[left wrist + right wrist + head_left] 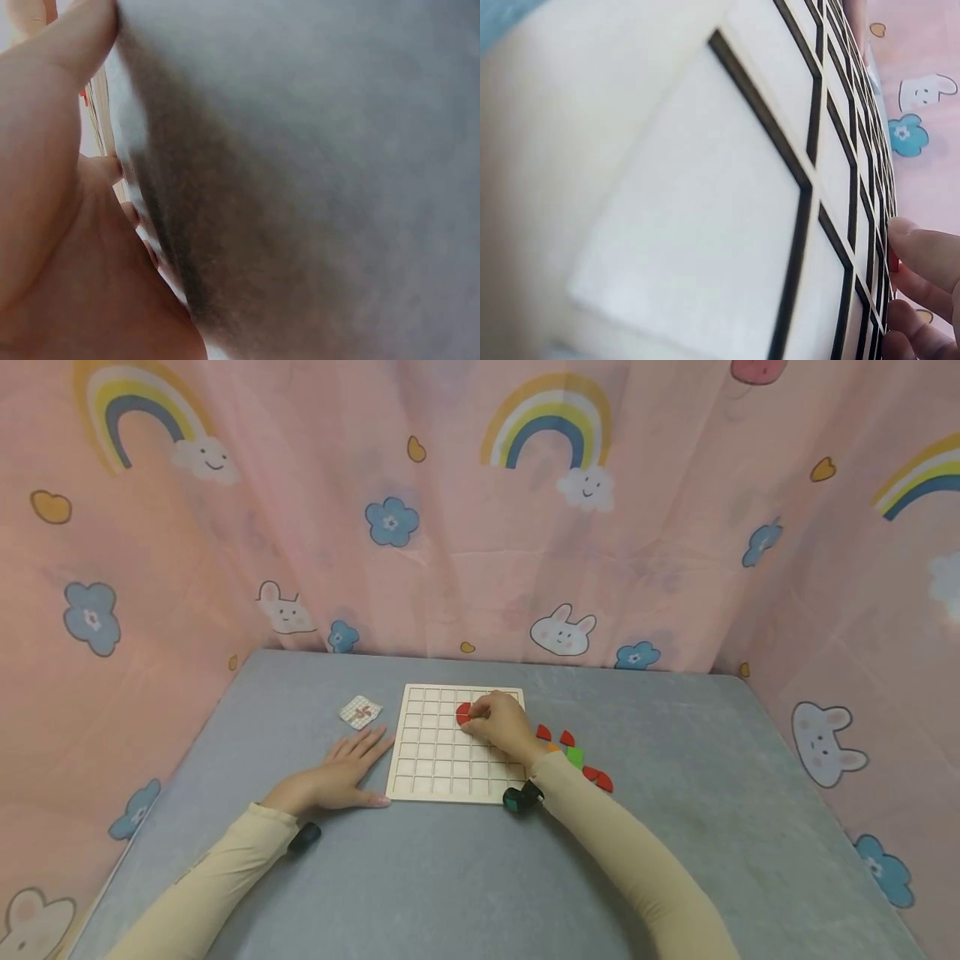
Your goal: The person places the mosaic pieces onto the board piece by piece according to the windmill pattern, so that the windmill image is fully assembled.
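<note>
A square wooden grid board (442, 752) lies on the table. Red pieces (462, 715) with a rounded outer edge sit in its upper middle cells. Over that spot, my right hand (504, 723) pinches a red piece (893, 259) between thumb and fingers, low against the grid; the fingers partly hide it. My left hand (341, 779) lies with fingers spread beside the board, its thumb and fingertips at the left edge. Past those fingers is a small card (361, 712) printed with a grid and a reddish figure.
Right of the board lie loose red quarter-round pieces (567, 738), a green square (575, 756), an orange piece (553, 747) partly behind the right wrist, and more red pieces (598, 779). A pink patterned curtain (450, 585) stands behind the grey table (420, 877).
</note>
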{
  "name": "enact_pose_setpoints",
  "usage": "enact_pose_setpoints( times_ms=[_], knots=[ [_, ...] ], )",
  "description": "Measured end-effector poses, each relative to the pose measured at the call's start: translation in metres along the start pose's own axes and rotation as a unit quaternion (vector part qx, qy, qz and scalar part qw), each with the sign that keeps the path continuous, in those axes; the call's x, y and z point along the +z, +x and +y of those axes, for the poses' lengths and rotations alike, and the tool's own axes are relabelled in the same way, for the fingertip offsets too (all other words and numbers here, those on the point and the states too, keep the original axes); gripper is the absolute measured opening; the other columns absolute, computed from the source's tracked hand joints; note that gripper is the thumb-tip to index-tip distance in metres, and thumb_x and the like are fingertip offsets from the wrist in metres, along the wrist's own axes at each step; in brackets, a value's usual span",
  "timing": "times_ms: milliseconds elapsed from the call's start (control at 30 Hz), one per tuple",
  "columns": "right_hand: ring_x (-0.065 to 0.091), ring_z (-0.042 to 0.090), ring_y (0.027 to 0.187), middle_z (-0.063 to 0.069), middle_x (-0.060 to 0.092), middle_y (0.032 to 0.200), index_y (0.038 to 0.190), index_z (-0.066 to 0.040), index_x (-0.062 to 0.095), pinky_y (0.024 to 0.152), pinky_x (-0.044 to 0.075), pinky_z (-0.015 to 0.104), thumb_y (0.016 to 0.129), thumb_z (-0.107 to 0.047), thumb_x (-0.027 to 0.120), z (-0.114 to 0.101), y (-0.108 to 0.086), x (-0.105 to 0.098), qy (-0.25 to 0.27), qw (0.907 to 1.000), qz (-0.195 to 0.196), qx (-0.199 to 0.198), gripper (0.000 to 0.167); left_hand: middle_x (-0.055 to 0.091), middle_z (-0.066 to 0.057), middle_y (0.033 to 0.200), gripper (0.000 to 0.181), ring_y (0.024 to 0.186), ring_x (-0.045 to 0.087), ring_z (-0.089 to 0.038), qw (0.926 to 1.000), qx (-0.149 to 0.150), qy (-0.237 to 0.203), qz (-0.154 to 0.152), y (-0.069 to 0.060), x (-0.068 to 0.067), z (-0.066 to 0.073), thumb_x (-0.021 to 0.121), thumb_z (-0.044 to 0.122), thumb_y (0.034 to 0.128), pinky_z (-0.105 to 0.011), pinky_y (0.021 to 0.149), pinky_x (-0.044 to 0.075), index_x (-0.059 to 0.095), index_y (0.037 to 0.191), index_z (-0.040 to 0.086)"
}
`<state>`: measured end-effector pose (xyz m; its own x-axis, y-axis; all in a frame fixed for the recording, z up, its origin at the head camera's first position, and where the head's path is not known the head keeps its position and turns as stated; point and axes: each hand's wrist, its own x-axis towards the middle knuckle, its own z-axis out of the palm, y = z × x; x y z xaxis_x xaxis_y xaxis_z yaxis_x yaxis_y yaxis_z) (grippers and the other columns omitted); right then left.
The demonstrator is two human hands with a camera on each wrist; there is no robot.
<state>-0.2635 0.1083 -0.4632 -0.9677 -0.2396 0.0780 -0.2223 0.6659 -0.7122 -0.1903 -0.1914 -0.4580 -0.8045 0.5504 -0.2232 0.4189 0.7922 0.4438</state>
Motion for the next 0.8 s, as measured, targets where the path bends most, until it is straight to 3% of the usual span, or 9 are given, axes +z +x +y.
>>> enact_pose_setpoints(
  times_ms=[267,800],
  knots=[
    [0.059,0.020,0.090,0.005,0.067,0.097,0.094,-0.010,0.076,0.085,0.050,0.038,0.082,-0.024,0.081,0.0002,0.0009,0.0012,-0.026,0.9995,0.009,-0.015,0.020,0.005,-0.020,0.167,0.100,0.154,0.001,-0.045,1.0000,0.000,0.002,-0.002,-0.0008,-0.0008,0.0011,0.069,0.052,0.0871,-0.067,0.120,0.002,0.016,0.159,0.006],
    [0.061,0.023,0.096,0.006,0.068,0.104,0.096,-0.011,0.074,0.091,0.050,0.040,0.081,-0.024,0.082,-0.0007,0.0019,0.0027,-0.023,0.9997,0.006,0.009,0.021,0.003,-0.019,0.168,0.101,0.154,-0.001,-0.044,1.0000,-0.002,-0.002,-0.002,0.0009,0.0023,-0.0038,0.070,0.052,0.0864,-0.067,0.120,0.001,0.016,0.159,0.007]
  ],
)
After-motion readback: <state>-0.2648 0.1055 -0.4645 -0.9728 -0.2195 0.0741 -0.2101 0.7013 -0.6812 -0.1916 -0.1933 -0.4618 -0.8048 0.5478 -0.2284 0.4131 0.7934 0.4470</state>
